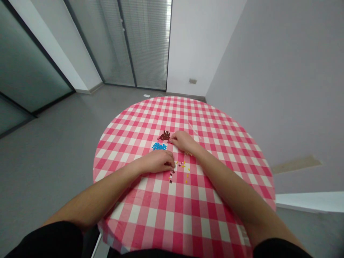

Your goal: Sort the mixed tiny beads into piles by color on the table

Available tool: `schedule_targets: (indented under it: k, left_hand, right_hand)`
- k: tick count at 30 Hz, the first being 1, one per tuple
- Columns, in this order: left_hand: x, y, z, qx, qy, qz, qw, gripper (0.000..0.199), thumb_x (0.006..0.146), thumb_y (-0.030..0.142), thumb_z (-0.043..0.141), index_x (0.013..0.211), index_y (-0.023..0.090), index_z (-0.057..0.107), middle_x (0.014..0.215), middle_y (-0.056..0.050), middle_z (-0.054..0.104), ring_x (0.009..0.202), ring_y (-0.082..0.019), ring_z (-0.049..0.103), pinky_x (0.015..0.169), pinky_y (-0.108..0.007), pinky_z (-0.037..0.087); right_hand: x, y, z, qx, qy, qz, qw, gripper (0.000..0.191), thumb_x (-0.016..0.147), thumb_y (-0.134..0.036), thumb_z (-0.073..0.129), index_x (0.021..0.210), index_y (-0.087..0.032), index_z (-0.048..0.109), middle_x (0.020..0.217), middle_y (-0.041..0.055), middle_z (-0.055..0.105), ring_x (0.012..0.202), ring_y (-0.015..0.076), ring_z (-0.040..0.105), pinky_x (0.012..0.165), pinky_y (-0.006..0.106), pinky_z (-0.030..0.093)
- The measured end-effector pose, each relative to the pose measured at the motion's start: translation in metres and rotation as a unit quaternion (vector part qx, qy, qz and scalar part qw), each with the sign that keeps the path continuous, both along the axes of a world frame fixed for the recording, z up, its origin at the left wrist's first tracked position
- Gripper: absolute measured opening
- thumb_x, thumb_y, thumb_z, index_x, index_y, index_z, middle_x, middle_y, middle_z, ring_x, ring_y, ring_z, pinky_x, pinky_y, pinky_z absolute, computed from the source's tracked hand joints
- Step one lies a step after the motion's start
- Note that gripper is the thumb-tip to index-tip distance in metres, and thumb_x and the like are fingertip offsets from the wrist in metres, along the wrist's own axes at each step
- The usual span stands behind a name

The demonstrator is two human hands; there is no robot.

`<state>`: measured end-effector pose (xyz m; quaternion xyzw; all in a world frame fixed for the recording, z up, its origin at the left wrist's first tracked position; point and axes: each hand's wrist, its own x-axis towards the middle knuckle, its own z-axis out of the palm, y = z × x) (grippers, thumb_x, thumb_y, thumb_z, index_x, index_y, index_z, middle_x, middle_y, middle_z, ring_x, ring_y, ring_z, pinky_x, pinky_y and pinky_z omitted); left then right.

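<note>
My right hand reaches the right edge of a pile of small brown pieces, thumb and fingers pinched together at its rim. Whether a piece is between those fingertips is too small to tell. My left hand rests lower on the table with its fingers curled down. Its fingertips are beside a few loose dark brown pieces; what they hold, if anything, is hidden. Just beyond the left hand lies a pile of small blue pieces. Scattered yellow pieces lie to the right of its fingertips.
A round table with a red-and-white checked tablecloth stands before me. Some pale small pieces show partly behind my right wrist. Beyond the table are a glass partition and a wall with an outlet.
</note>
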<state>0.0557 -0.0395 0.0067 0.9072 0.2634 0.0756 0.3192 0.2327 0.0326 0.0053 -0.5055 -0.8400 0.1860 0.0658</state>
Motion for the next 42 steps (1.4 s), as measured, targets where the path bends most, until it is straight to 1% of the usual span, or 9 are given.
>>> schedule_targets:
  k: [3, 7, 10, 15, 19, 24, 33, 37, 42]
  left_hand:
    - [-0.001, 0.000, 0.001, 0.000, 0.001, -0.002, 1.000, 0.008, 0.089, 0.020, 0.067, 0.089, 0.018, 0.075, 0.095, -0.005, 0.071, 0.088, -0.016, 0.065, 0.080, -0.025, 0.045]
    - [0.000, -0.001, 0.004, 0.001, 0.013, -0.003, 1.000, 0.009, 0.089, 0.017, 0.066, 0.087, 0.018, 0.074, 0.094, -0.005, 0.071, 0.086, -0.015, 0.065, 0.079, -0.026, 0.045]
    - [0.000, -0.002, 0.004, 0.010, 0.016, -0.005, 1.000, 0.012, 0.089, 0.015, 0.063, 0.086, 0.019, 0.073, 0.095, -0.004, 0.071, 0.086, -0.015, 0.065, 0.078, -0.026, 0.045]
    - [-0.005, 0.005, 0.001, 0.005, 0.003, 0.026, 1.000, 0.013, 0.091, 0.014, 0.059, 0.092, 0.018, 0.072, 0.098, -0.005, 0.072, 0.089, -0.016, 0.065, 0.081, -0.027, 0.046]
    - [-0.013, 0.013, 0.001, -0.015, -0.042, 0.081, 0.996, 0.017, 0.094, 0.019, 0.055, 0.090, 0.017, 0.071, 0.093, -0.005, 0.073, 0.086, -0.017, 0.065, 0.080, -0.028, 0.046]
    - [-0.018, 0.019, -0.002, -0.039, -0.107, 0.152, 0.982, 0.016, 0.092, 0.022, 0.055, 0.085, 0.017, 0.068, 0.086, -0.004, 0.071, 0.080, -0.015, 0.063, 0.075, -0.027, 0.045]
    - [-0.023, 0.028, -0.009, -0.148, -0.192, 0.249, 0.938, 0.019, 0.088, 0.031, 0.061, 0.083, 0.015, 0.068, 0.074, -0.004, 0.069, 0.065, -0.012, 0.059, 0.062, -0.025, 0.042]
    - [-0.025, 0.031, -0.011, -0.156, -0.226, 0.271, 0.922, 0.019, 0.084, 0.033, 0.066, 0.085, 0.014, 0.069, 0.077, -0.005, 0.070, 0.065, -0.013, 0.060, 0.061, -0.025, 0.043]
    - [-0.027, 0.033, -0.013, -0.144, -0.249, 0.302, 0.909, 0.020, 0.078, 0.033, 0.072, 0.083, 0.014, 0.070, 0.071, -0.003, 0.067, 0.060, -0.011, 0.056, 0.057, -0.023, 0.042]
  right_hand:
    - [-0.002, 0.002, -0.002, 0.013, -0.003, -0.015, 1.000, 0.021, 0.092, -0.024, 0.059, 0.085, -0.018, 0.078, 0.085, 0.0075, 0.075, 0.072, 0.0168, 0.063, 0.064, 0.028, 0.039]
    - [0.004, 0.002, 0.002, 0.058, 0.031, -0.055, 0.996, 0.019, 0.092, -0.026, 0.062, 0.095, -0.019, 0.079, 0.097, 0.0096, 0.075, 0.083, 0.0186, 0.065, 0.072, 0.028, 0.043]
    - [0.015, -0.006, 0.012, 0.036, 0.046, -0.053, 0.997, 0.018, 0.089, -0.020, 0.062, 0.093, -0.017, 0.079, 0.090, 0.0091, 0.076, 0.078, 0.0175, 0.065, 0.070, 0.028, 0.044]
    - [0.037, -0.039, 0.026, -0.099, 0.015, 0.123, 0.987, 0.017, 0.079, -0.010, 0.064, 0.081, -0.019, 0.079, 0.080, 0.0031, 0.076, 0.070, 0.0143, 0.065, 0.064, 0.024, 0.043]
    - [0.045, -0.060, 0.022, -0.132, -0.011, 0.157, 0.979, 0.014, 0.078, -0.018, 0.070, 0.088, -0.019, 0.079, 0.085, 0.0034, 0.076, 0.071, 0.0145, 0.066, 0.063, 0.024, 0.042]
    - [0.041, -0.066, 0.014, -0.098, -0.011, 0.159, 0.982, 0.013, 0.079, -0.019, 0.068, 0.087, -0.018, 0.079, 0.087, 0.0050, 0.076, 0.072, 0.0148, 0.064, 0.064, 0.024, 0.041]
    - [0.026, -0.071, 0.018, -0.055, -0.040, 0.163, 0.984, 0.013, 0.073, -0.011, 0.060, 0.070, -0.016, 0.072, 0.072, 0.0049, 0.070, 0.061, 0.0125, 0.053, 0.060, 0.025, 0.035]
    - [0.026, -0.070, 0.018, -0.039, 0.010, 0.159, 0.986, 0.011, 0.068, -0.009, 0.058, 0.065, -0.016, 0.066, 0.063, 0.0008, 0.064, 0.056, 0.0104, 0.048, 0.057, 0.024, 0.033]
    - [0.028, -0.053, 0.019, -0.022, 0.090, 0.090, 0.992, 0.015, 0.076, -0.010, 0.056, 0.072, -0.016, 0.069, 0.066, 0.0005, 0.067, 0.059, 0.0106, 0.053, 0.059, 0.023, 0.036]
